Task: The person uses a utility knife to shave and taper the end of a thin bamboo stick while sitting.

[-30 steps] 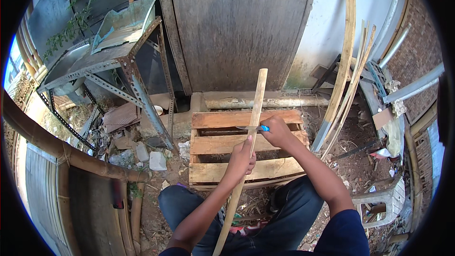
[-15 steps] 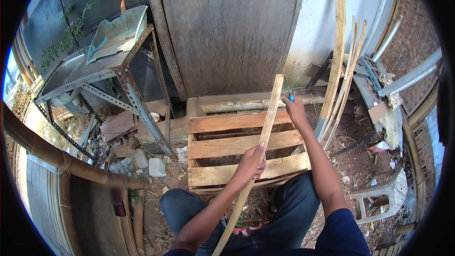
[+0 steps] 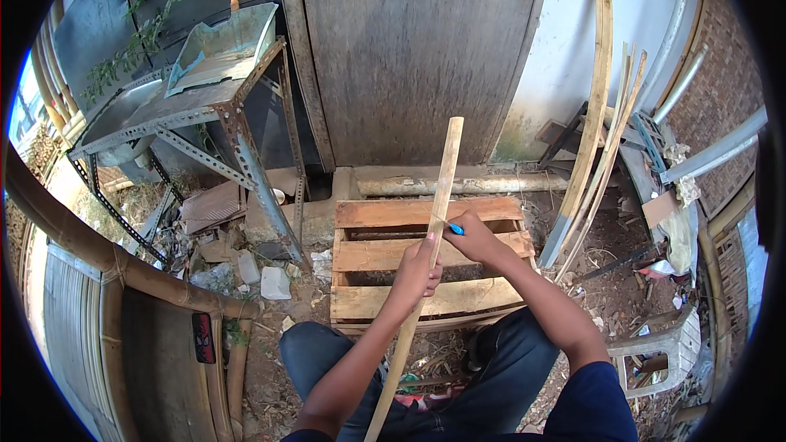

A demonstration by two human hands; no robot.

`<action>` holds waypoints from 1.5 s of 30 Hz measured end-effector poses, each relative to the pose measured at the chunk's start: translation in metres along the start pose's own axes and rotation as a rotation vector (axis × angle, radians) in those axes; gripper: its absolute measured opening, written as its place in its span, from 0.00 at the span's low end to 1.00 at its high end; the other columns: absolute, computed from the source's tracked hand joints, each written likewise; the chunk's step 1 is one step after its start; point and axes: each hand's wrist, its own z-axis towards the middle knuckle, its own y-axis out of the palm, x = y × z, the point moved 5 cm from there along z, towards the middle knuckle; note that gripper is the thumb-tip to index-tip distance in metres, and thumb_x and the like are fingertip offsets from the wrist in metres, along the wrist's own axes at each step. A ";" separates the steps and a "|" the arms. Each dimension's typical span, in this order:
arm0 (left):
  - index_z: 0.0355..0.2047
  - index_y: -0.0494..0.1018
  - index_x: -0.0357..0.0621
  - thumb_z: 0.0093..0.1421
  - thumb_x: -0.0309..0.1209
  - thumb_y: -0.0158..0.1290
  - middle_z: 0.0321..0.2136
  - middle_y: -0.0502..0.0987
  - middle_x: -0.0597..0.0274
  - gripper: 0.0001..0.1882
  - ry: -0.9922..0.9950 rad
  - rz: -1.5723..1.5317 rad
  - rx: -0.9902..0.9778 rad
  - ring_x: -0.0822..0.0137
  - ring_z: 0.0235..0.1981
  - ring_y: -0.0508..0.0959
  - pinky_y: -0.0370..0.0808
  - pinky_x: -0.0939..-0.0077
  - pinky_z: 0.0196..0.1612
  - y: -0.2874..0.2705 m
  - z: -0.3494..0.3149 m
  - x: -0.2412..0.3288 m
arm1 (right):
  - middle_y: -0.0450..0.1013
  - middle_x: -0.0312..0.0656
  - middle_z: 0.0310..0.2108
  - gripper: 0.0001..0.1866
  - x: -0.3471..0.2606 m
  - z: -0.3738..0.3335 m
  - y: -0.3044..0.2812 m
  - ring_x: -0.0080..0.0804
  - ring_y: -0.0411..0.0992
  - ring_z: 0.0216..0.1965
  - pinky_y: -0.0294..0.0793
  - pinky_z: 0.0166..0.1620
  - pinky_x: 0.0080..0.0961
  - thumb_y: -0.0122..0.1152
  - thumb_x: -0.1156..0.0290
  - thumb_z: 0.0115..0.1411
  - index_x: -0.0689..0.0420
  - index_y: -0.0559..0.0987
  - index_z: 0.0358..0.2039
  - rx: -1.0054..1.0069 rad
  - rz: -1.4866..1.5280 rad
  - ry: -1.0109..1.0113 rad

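Observation:
A long, narrow wooden strip (image 3: 446, 165) rises at a slant from between my legs, its far end standing above the slatted bench. My left hand (image 3: 416, 277) is closed around its middle. Just beyond that grip, my right hand (image 3: 476, 239) is closed on a small blue-handled tool (image 3: 456, 229). The tool's front end meets the strip's right edge or sits very close to it; its tip is too small to make out. Below and behind the strip stands a low wooden slatted bench (image 3: 385, 255), close to my knees.
On the left stands a rusty metal-frame table (image 3: 196, 115) with a basin beside it. Several wooden strips (image 3: 602, 74) lean on the white wall at right. A broken plastic chair (image 3: 675, 360) lies low right. A bamboo rail (image 3: 164, 288) curves across the left side.
My right hand has come down and inward with the blue-handled tool, from beside the strip's far end to just above my left hand. The strip now stands more upright.

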 end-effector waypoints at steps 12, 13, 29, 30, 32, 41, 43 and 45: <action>0.24 0.60 0.43 0.66 0.52 0.35 0.11 0.54 0.73 0.25 0.039 0.148 -0.028 0.81 0.08 0.53 0.51 0.85 0.09 0.035 -0.016 -0.024 | 0.61 0.54 0.10 0.15 0.068 0.026 -0.111 0.26 0.55 0.15 0.60 0.22 0.38 0.49 0.71 0.51 0.70 0.68 0.15 0.693 -0.104 0.122; 0.24 0.60 0.43 0.66 0.53 0.35 0.11 0.54 0.73 0.25 -0.022 0.119 -0.126 0.81 0.08 0.53 0.51 0.85 0.09 0.047 -0.018 -0.028 | 0.63 0.55 0.11 0.15 0.083 0.021 -0.133 0.27 0.60 0.14 0.61 0.21 0.37 0.50 0.70 0.51 0.71 0.70 0.16 0.732 -0.086 0.229; 0.26 0.60 0.44 0.65 0.53 0.36 0.11 0.53 0.74 0.25 0.030 0.011 -0.045 0.82 0.09 0.52 0.49 0.86 0.10 0.001 -0.002 0.005 | 0.59 0.49 0.09 0.18 0.008 0.007 -0.032 0.34 0.57 0.13 0.58 0.22 0.36 0.55 0.67 0.52 0.67 0.67 0.14 0.244 -0.052 0.018; 0.25 0.60 0.44 0.65 0.54 0.36 0.12 0.53 0.74 0.25 0.029 0.030 -0.017 0.82 0.09 0.52 0.49 0.86 0.10 0.001 -0.002 0.004 | 0.60 0.53 0.10 0.17 -0.005 0.007 -0.023 0.38 0.56 0.13 0.58 0.22 0.37 0.55 0.67 0.52 0.68 0.67 0.14 0.132 -0.174 -0.110; 0.25 0.60 0.43 0.65 0.53 0.36 0.11 0.54 0.74 0.25 0.061 0.080 0.015 0.82 0.09 0.53 0.50 0.86 0.10 0.003 -0.002 0.001 | 0.61 0.58 0.13 0.17 -0.002 0.009 -0.022 0.44 0.53 0.14 0.58 0.23 0.39 0.54 0.67 0.51 0.69 0.67 0.14 0.137 -0.183 -0.143; 0.25 0.60 0.43 0.66 0.51 0.36 0.11 0.55 0.73 0.24 0.058 0.123 -0.033 0.81 0.08 0.54 0.51 0.85 0.09 0.022 -0.001 -0.019 | 0.60 0.54 0.11 0.17 0.049 0.007 -0.069 0.35 0.53 0.15 0.58 0.23 0.37 0.55 0.68 0.52 0.70 0.68 0.16 0.330 -0.152 0.074; 0.25 0.61 0.43 0.66 0.52 0.37 0.12 0.56 0.73 0.24 0.042 0.110 0.036 0.82 0.08 0.54 0.50 0.85 0.09 0.002 0.006 -0.016 | 0.61 0.55 0.12 0.17 0.031 0.005 -0.027 0.39 0.55 0.15 0.60 0.24 0.38 0.55 0.67 0.52 0.70 0.68 0.16 0.065 -0.122 0.029; 0.25 0.61 0.43 0.65 0.52 0.37 0.12 0.55 0.73 0.24 0.045 0.097 0.055 0.82 0.08 0.54 0.49 0.86 0.09 -0.002 0.008 -0.012 | 0.63 0.57 0.13 0.18 0.017 0.003 -0.003 0.45 0.60 0.14 0.61 0.24 0.39 0.55 0.65 0.51 0.70 0.70 0.16 -0.030 0.001 -0.011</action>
